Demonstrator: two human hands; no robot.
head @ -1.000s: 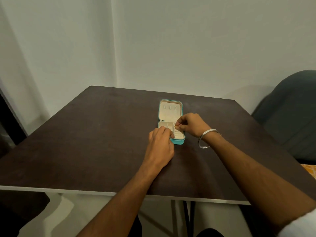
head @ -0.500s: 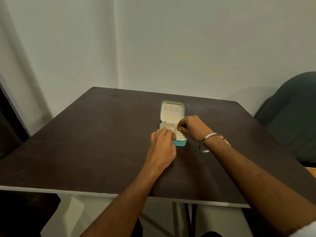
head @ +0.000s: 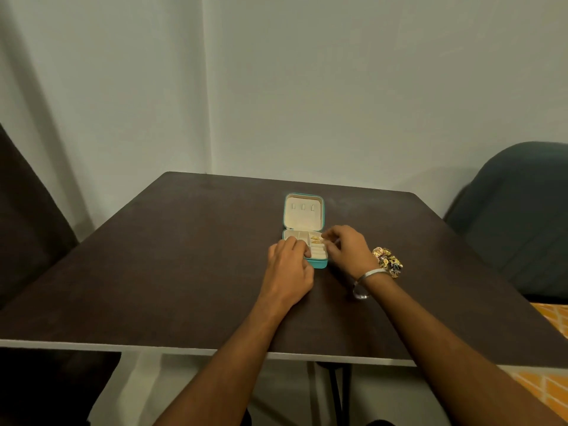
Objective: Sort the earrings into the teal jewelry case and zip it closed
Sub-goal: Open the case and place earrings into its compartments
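The teal jewelry case [head: 318, 264] lies open on the dark table [head: 184, 256], its cream lid [head: 303, 215] tipped back. Gold earrings [head: 316, 239] lie in its back right compartment. My left hand [head: 290, 269] rests on the case's near left corner, fingers curled over its edge. My right hand [head: 345, 249] sits at the case's right side with loosely curled fingers; whether it pinches anything is hidden. A heap of gold and coloured earrings [head: 388, 261] lies on the table just right of my right wrist.
A dark green chair [head: 516, 216] stands at the table's right side. A dark panel [head: 27, 229] rises on the left. The wall runs close behind the table. A silver bangle [head: 367, 279] circles my right wrist.
My right hand has drawn back slightly to the right from over the compartments, uncovering gold earrings in the case. The heap of earrings beside my wrist has come into sight. My left hand stays put.
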